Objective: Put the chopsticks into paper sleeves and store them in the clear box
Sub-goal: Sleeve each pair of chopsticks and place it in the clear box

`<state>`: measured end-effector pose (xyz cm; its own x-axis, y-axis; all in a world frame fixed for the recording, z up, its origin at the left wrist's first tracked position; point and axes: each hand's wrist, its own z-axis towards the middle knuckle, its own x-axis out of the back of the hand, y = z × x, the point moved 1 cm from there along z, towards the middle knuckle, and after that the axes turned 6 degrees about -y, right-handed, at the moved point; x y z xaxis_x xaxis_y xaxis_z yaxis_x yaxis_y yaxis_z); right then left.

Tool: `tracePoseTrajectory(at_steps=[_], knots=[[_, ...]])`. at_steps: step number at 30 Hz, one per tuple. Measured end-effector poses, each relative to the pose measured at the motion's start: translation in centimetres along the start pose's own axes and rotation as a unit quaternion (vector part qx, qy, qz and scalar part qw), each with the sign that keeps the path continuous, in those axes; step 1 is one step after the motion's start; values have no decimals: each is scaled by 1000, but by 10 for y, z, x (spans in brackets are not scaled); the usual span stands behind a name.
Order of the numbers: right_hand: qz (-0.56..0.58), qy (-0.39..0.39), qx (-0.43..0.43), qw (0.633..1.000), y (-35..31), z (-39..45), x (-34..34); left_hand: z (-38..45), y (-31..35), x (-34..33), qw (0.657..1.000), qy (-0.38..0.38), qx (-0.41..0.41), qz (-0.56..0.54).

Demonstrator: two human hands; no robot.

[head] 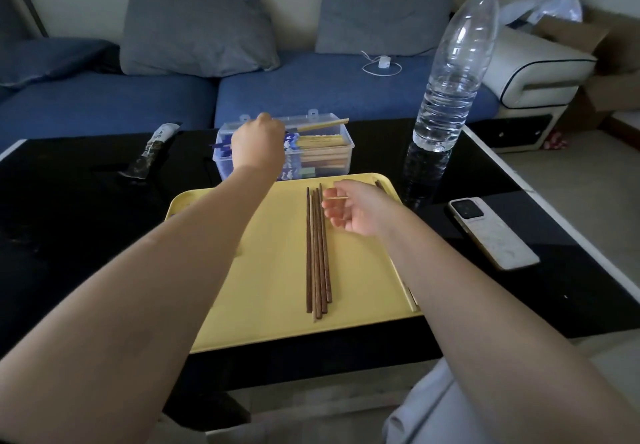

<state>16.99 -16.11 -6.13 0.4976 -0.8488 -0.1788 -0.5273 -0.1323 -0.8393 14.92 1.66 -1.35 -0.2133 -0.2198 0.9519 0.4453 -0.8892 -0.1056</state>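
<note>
On the black table [86,236], from the head view: yellow tray [277,305] near the front edge, clear box [332,159] just behind it, already holding several sleeved pairs. Left hand [258,144] over the box, back turned to the camera, apparently gripping a sleeved pair of chopsticks [322,126] whose pale end sticks out to the right above the rim. Right hand [349,213] above the tray, palm half up, fingers loosely bent, a thin pale stick [337,198] at thumb and forefinger; a true pinch probably, but hard to confirm. Bare wooden chopsticks [318,253] in a bundle on the tray, just beside the right hand.

Step in hand, as judged: storing one finished pair. Next move probably calls for lowering it flat among the others, then taking two bare sticks and a fresh sleeve.

Hidden: left fingers entirely. Loose sleeves not clearly visible. Dark packet [152,151] at left, content unreadable.
</note>
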Motion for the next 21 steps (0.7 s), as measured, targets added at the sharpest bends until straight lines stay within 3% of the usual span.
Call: tracePoseTrajectory(at_steps=[5, 8, 11, 15, 18, 21], knots=[[-8, -2, 7, 1000, 0, 6, 3, -3, 9, -17, 997, -62, 13, 34], [-8, 5, 8, 1000, -1, 6, 2, -14, 17, -27, 993, -69, -26, 89], [-16, 8, 10, 1000, -1, 4, 1, -14, 11, -28, 995, -92, -3, 23], [-26, 0, 15, 1000, -1, 0, -2, -13, 0, -24, 981, -186, -24, -46], [-45, -5, 15, 999, -1, -2, -7, -30, 0, -21, 984, -153, -37, -87], [-71, -3, 13, 997, 1, -3, -10, -53, -6, -14, 993, -102, -25, -52]])
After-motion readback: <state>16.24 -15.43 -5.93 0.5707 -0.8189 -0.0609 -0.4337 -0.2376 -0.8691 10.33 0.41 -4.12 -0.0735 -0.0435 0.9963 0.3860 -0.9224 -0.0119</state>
